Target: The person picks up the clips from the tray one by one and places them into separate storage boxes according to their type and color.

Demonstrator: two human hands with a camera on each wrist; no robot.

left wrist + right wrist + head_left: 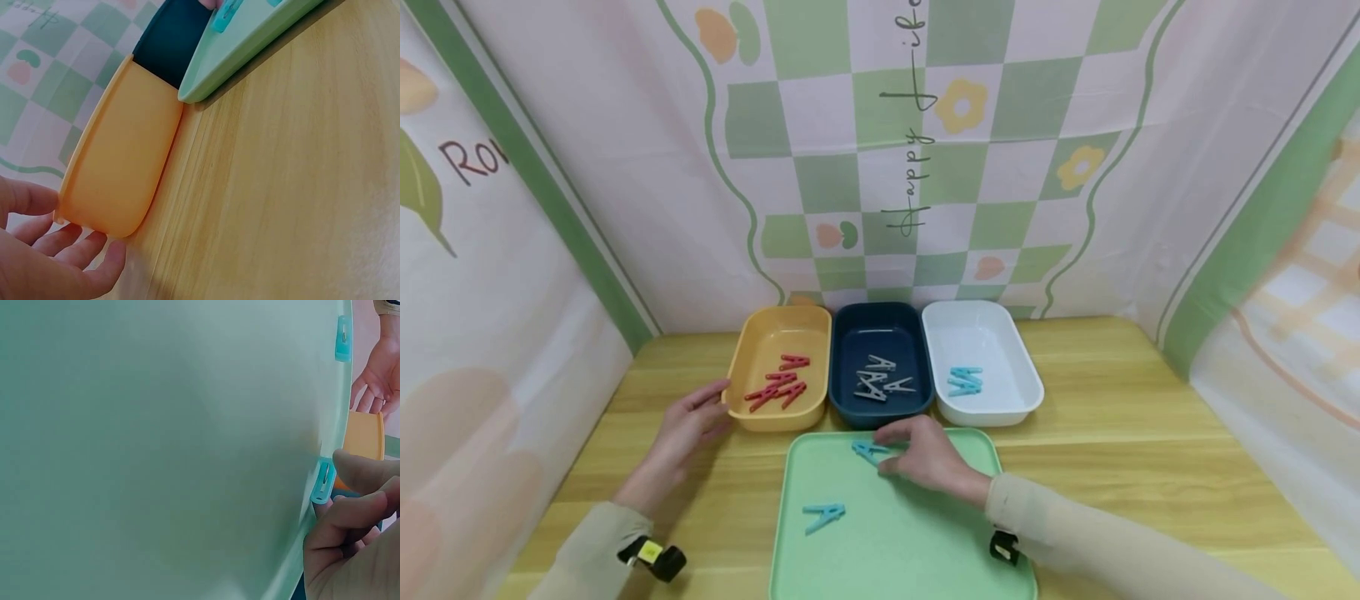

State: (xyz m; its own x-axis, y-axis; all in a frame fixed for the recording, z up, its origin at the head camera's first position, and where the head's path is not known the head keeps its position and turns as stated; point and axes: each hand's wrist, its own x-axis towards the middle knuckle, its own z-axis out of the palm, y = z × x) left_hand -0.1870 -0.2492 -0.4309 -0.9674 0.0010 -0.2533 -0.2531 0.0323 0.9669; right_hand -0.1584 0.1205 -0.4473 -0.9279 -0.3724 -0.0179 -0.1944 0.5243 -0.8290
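Observation:
At the top edge of the green tray [865, 542], my right hand [925, 454] pinches a blue clothespin [867, 451] between thumb and fingers. In the right wrist view this clothespin [323, 481] sits between the thumb and the bent fingers, close over the tray. A second blue clothespin [825, 515] lies on the tray, further left and nearer me. My left hand [688, 429] touches the left side of the yellow bin [820, 408], fingers extended. The left wrist view puts its fingertips [112, 256] at the end wall and the thumb by the rim.
Beside the yellow bin, which contains several red clothespins [790, 392], stand a dark blue bin [880, 321] with several grey ones and a white bin [992, 333] with blue ones. All three stand side by side on the wooden table [1120, 467], before a patterned cloth backdrop [880, 167].

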